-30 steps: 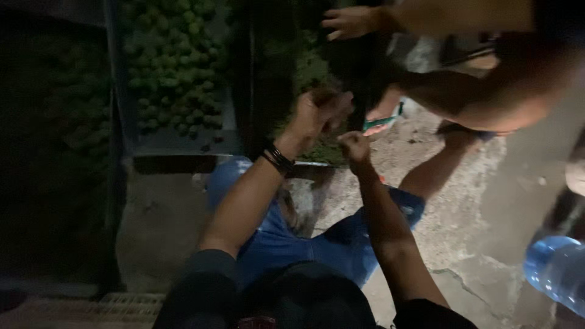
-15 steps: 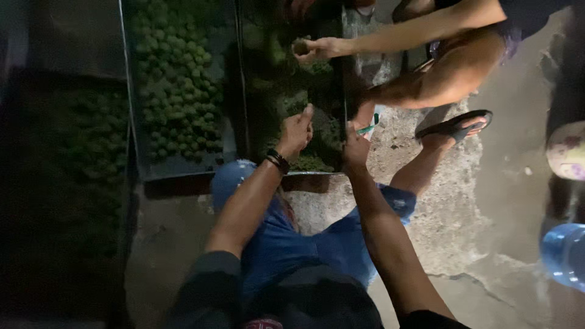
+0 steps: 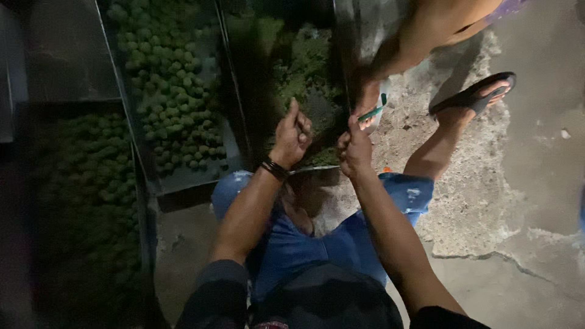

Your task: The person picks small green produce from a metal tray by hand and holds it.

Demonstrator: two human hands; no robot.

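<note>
The light is poor, so a slip is easy here. On the far left a dark tray [image 3: 79,201] is heaped with small green fruit [image 3: 85,176], barely lit; next to it a second metal tray [image 3: 183,176] holds a brighter pile of the same fruit [image 3: 164,91], some lying close to its lower lip, where a knock could roll them onto the concrete floor [image 3: 518,244].

The left hand [image 3: 291,137], with a dark wristband [image 3: 274,167], is curled into a loose fist over the third tray [image 3: 317,166]; whether it holds a fruit I cannot tell. That tray's green heap [image 3: 304,67] sits just above both hands. The right hand [image 3: 354,149] is closed too, fingers pinched together at the tray's near edge, its contents hidden.

Just right of it, another person's foot in a green-strapped sandal [image 3: 373,116] presses against the tray side, and a second sandal [image 3: 478,94] rests farther right. These feet crowd the right hand; a shift could bump it. The blue jeans [image 3: 341,244] of the crouching person fill the space below.
</note>
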